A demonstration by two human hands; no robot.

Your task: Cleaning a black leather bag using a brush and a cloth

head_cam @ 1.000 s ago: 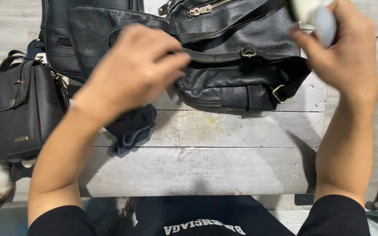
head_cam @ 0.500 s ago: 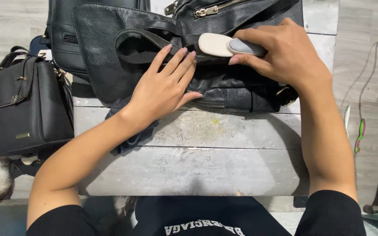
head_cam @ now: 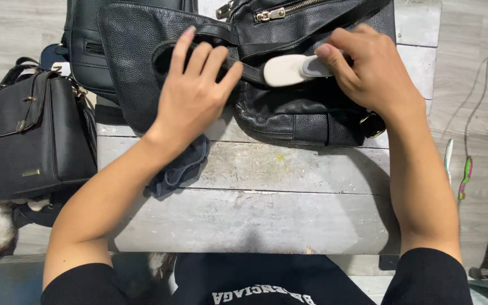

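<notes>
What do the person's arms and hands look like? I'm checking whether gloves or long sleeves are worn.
No gloves: the left hand and right hand are bare, with no rings, watch or bracelets visible. Both forearms are uncovered. Short black sleeves end near the elbows, part of a black top with pale lettering.

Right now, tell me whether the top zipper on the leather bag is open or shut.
Shut, as far as shows: the zipper's metal teeth meet in one closed line on the leather bag. Its right end runs out of view.

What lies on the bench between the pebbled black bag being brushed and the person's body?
In the head view that stretch of grey wooden bench is mostly bare; only a dark blue cloth lies at its left, under the left hand's wrist, just below the bag.
</notes>
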